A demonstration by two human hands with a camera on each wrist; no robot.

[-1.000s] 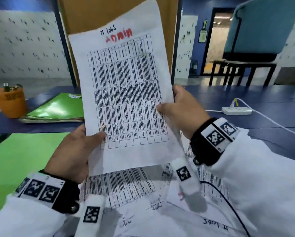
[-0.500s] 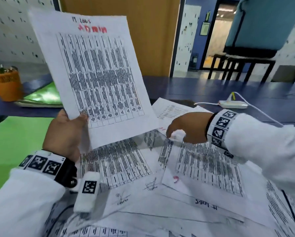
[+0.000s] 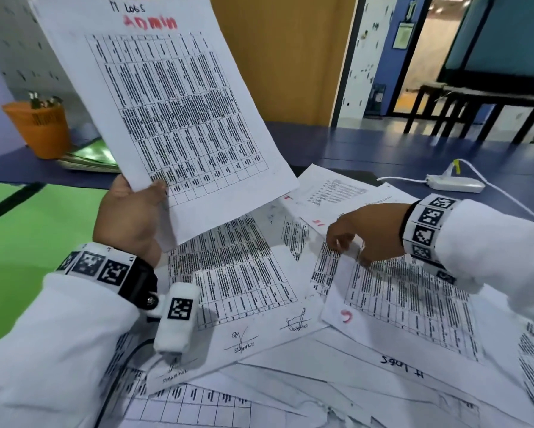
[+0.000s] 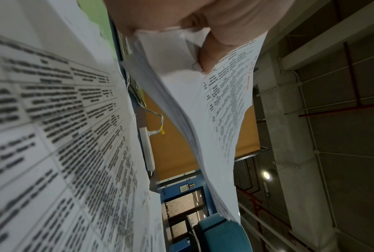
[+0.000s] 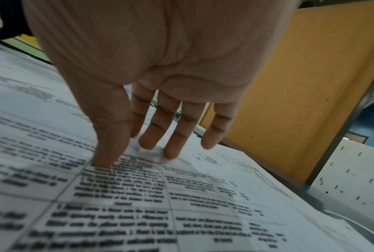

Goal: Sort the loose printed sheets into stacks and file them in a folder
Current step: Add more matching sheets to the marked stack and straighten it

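From the head view, your left hand (image 3: 129,217) pinches the lower corner of a white printed table sheet marked "Admin" in red (image 3: 179,112), raised above the loose white printed sheets (image 3: 244,273) spread on the dark blue table (image 3: 367,146). The left wrist view shows thumb and fingers clamped on that sheet's corner (image 4: 203,56); the right wrist view shows your right hand (image 5: 160,68) with straight fingers (image 5: 173,136) pressing a sheet in the pile

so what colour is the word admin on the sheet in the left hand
Red, above the printed table on the held sheet; clearest in the head view.
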